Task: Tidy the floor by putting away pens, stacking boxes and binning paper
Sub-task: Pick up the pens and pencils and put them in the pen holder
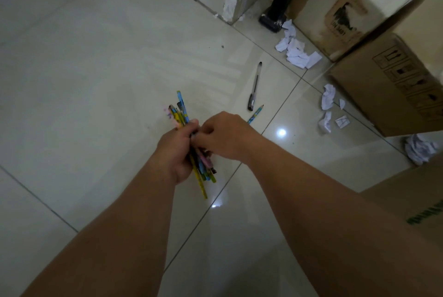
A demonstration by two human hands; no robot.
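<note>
While the left hand [176, 152] is wrapped in a fist around a bundle of pencils and pens [183, 118], their ends fanning out above and below the grip, the right hand [221, 137] is curled against the same bundle, fingertips pinched at its middle as if seating one more piece; whether it holds a separate pencil of its own cannot be told. Both hands hang over the tiled floor [96, 68], not touching it. The coming move probably turns on what lies just beyond the right hand: a blue pencil [256, 113] on the floor, partly hidden behind that hand, its sharpened tip pointing up and to the right, away from the person. Just beside that tip starts a clear pen with a black cap [254, 86], its long axis running nearly straight away from the person, cap end nearest. The right hand is the nearer of the two to both, and the left is full, so it looks the likelier to reach. Nothing stands between hand and pencil. Farther out to the right, crumpled paper scraps [296, 50] lie near a black post [279, 6], more paper [328, 97] sits along the cardboard boxes [388, 88], and another wad [419, 149] lies at the frame's right edge. No pen holder or bin is in view.
</note>
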